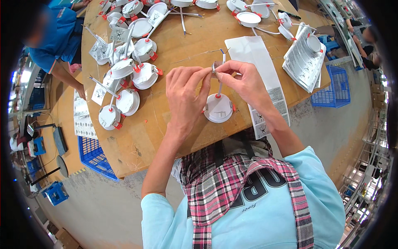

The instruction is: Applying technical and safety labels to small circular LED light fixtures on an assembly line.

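A round white downlight (218, 110) with red clips lies in front of me on the table, its white cable (220, 88) running up between my hands. My left hand (184, 95) pinches one side of a small silvery label (214, 67) at the cable. My right hand (244, 85) is closed on the other side of that label, thumb and fingertips pressed together. Fingers partly hide the label, so I cannot tell how far it goes around the cable. Beyond the fingertips the bare wire ends stick out. Under my right wrist lies a long white label sheet (271, 76).
Several downlights (145, 76) with labelled cables crowd the table's left side, more along the far edge. A stack of label sheets (299, 62) lies right, near a black pen (289, 14). Blue baskets (97, 155) stand beside the table. A person in blue (62, 37) is at left.
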`<state>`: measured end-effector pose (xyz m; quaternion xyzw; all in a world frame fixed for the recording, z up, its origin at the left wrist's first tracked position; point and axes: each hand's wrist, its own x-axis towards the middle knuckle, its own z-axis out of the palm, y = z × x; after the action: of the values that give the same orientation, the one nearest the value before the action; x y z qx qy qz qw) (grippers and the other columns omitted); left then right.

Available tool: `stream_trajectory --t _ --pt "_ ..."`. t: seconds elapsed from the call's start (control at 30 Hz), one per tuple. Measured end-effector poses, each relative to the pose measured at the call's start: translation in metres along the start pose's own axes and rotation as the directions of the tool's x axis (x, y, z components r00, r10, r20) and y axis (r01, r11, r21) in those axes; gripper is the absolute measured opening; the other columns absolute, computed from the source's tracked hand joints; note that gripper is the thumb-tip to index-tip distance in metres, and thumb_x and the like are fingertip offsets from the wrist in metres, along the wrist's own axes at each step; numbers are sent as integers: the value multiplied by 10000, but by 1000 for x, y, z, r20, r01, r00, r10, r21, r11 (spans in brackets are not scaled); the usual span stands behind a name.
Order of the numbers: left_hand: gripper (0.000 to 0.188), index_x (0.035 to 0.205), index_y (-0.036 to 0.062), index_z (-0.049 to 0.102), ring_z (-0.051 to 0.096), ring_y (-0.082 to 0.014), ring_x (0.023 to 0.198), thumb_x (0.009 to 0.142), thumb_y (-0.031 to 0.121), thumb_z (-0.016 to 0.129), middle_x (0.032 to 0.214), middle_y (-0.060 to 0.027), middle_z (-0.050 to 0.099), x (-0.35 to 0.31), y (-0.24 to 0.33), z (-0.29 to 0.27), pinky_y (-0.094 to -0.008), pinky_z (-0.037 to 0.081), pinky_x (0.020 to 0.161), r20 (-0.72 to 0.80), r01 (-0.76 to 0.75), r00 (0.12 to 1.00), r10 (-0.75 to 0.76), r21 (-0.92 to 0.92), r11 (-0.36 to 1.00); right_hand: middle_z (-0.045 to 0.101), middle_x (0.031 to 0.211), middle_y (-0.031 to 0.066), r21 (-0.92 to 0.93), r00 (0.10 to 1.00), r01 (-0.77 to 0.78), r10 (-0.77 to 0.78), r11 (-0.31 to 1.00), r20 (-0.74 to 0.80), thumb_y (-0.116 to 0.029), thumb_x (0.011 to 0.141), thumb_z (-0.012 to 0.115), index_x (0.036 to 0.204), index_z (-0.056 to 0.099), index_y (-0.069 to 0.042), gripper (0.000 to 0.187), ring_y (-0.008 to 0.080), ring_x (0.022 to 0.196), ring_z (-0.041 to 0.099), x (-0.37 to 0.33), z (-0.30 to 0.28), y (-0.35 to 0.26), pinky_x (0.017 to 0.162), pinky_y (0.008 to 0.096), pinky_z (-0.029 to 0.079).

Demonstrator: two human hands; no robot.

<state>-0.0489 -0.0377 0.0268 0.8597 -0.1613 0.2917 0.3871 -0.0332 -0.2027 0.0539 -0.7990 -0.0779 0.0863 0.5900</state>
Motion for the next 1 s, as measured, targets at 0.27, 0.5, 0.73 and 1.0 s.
stream_trajectory --t 0.27,0.5,0.73,1.0 --pt "114 843 60 681 587 -206 753 732 44 703 773 -50 637 13 -1 -11 -327 437 723 151 -49 987 46 19 999 659 757 112 -235 992 130 -126 963 30 -108 825 614 877 659 35 158 156 634 605 7 -2 -7 592 287 483" --pt "72 774 35 648 574 -185 673 721 12 690 709 -50 609 17 3 -11 -312 435 677 168 0 986 -1 5 1000 643 726 128 -325 973 232 -223 917 65 -81 801 614 837 652 39 131 192 595 594 9 -3 -15 570 304 474" --pt "53 761 26 633 576 -174 664 717 7 655 690 -58 598 6 2 -1 -319 454 680 167 268 957 -237 -193 944 645 716 89 -171 992 90 -73 981 105 -107 813 609 866 656 55 176 113 618 576 10 -6 -8 566 265 468" --pt "104 840 -19 680 601 -115 671 783 40 615 730 -79 665 4 1 -3 -271 483 658 325 574 819 -473 -429 698 660 763 92 -86 980 -53 68 995 184 -144 808 619 891 670 43 211 131 691 602 13 -12 -11 649 271 487"
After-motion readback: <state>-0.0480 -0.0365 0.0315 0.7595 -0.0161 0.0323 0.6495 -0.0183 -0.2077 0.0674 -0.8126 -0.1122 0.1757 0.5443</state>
